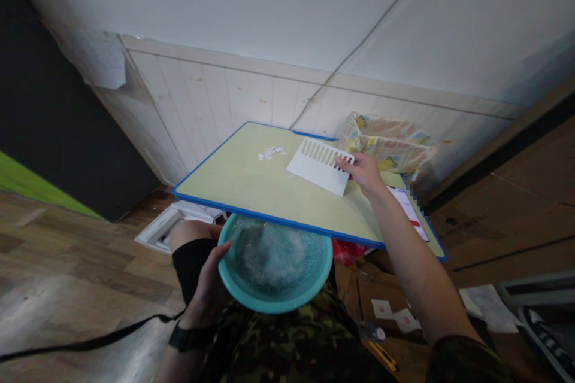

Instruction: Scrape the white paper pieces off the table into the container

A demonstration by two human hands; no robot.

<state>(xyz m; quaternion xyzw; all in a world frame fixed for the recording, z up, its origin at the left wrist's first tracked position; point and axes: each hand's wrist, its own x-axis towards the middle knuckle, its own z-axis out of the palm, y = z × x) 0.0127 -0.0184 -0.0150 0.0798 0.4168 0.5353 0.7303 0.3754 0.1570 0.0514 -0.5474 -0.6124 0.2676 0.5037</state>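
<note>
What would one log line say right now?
left hand: holding teal basket by rim | right hand: holding white slotted board | white scraps: on table

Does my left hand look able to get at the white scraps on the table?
Probably not directly: your left hand is holding the teal colander, and the table's blue edge lies between it and the white scraps.

colander (277,304): smooth plastic | slotted sheet (317,172): smooth, matt | patterned bin (381,146): cloth | floor (108,263): glossy, wood-look
</note>
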